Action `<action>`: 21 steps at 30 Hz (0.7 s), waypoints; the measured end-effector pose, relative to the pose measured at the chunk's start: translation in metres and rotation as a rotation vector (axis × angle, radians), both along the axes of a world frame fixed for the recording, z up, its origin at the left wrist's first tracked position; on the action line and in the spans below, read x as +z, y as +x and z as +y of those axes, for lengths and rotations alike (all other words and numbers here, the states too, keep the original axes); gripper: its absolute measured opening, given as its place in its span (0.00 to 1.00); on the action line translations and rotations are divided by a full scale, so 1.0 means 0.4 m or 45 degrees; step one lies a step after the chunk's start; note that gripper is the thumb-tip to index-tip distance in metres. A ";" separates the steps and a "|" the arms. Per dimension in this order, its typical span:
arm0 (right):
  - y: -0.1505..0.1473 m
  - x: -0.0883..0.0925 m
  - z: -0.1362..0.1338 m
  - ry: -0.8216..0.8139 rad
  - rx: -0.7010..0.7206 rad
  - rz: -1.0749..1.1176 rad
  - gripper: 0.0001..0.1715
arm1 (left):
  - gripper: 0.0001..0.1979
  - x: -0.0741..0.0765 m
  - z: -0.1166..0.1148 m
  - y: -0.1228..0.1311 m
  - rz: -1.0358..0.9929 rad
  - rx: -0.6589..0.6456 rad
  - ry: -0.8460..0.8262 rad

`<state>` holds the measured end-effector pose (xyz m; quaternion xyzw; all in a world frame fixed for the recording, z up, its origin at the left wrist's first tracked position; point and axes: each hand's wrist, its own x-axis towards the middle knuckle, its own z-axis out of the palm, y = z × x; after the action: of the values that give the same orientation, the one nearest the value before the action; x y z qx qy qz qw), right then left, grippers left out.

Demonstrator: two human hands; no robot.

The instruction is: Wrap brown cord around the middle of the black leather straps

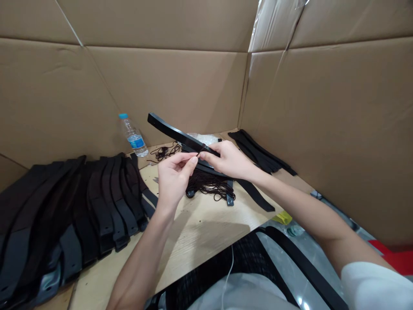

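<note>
A long, curved black strip [176, 134] slants up to the left above the table, with my right hand [230, 159] closed around its lower end. Near that grip a thin dark cord [201, 150] lies around the strip. My left hand [176, 176] pinches at the cord with thumb and forefinger, close to my right fingertips. Below my hands a tangle of dark cord [211, 184] rests on more black strips, one of which [256, 196] reaches toward the table's front right edge. Part of the held strip is hidden behind my right fingers.
Many overlapping black strips [106, 206] cover the left of the wooden table [193, 237]. A water bottle [133, 137] and loose cord [166, 151] are at the back. Flat black pieces [258, 150] lie back right. Cardboard walls [161, 82] enclose the far and right sides.
</note>
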<state>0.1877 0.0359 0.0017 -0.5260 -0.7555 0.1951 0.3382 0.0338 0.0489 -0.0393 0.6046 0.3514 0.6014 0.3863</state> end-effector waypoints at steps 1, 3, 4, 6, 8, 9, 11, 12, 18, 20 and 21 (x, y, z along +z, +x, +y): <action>0.002 -0.002 -0.002 -0.068 0.038 0.096 0.18 | 0.05 0.001 0.000 0.000 -0.001 -0.007 0.004; 0.004 -0.007 -0.004 -0.213 0.128 0.296 0.15 | 0.05 0.002 0.001 0.000 -0.004 -0.025 0.012; 0.004 -0.009 -0.004 -0.272 0.180 0.391 0.14 | 0.05 0.003 0.001 -0.001 -0.002 -0.033 0.013; 0.006 -0.015 -0.001 -0.357 0.286 0.549 0.12 | 0.04 0.007 0.002 -0.003 0.008 -0.043 0.004; 0.009 -0.021 0.004 -0.403 0.381 0.674 0.12 | 0.04 0.010 0.002 -0.007 0.024 -0.047 -0.013; 0.012 -0.024 0.006 -0.431 0.423 0.733 0.13 | 0.04 0.011 0.002 -0.010 0.036 -0.052 -0.018; 0.020 -0.026 0.010 -0.497 0.505 0.840 0.15 | 0.04 0.011 0.003 -0.014 0.059 -0.065 0.002; 0.026 -0.025 0.010 -0.537 0.549 0.876 0.16 | 0.04 0.011 0.004 -0.015 0.069 -0.072 0.032; 0.062 -0.015 0.005 -0.749 0.751 0.901 0.20 | 0.03 0.004 0.009 -0.016 0.070 -0.156 0.279; 0.069 -0.017 0.002 -0.761 0.779 0.904 0.21 | 0.02 0.002 0.011 -0.016 0.096 -0.184 0.327; 0.071 -0.019 0.001 -0.757 0.787 0.900 0.21 | 0.02 0.000 0.013 -0.016 0.108 -0.194 0.347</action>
<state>0.2162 0.0365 -0.0058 -0.2551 -0.6276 0.6547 0.3353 0.0273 0.0540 -0.0392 0.7012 0.2357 0.5864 0.3300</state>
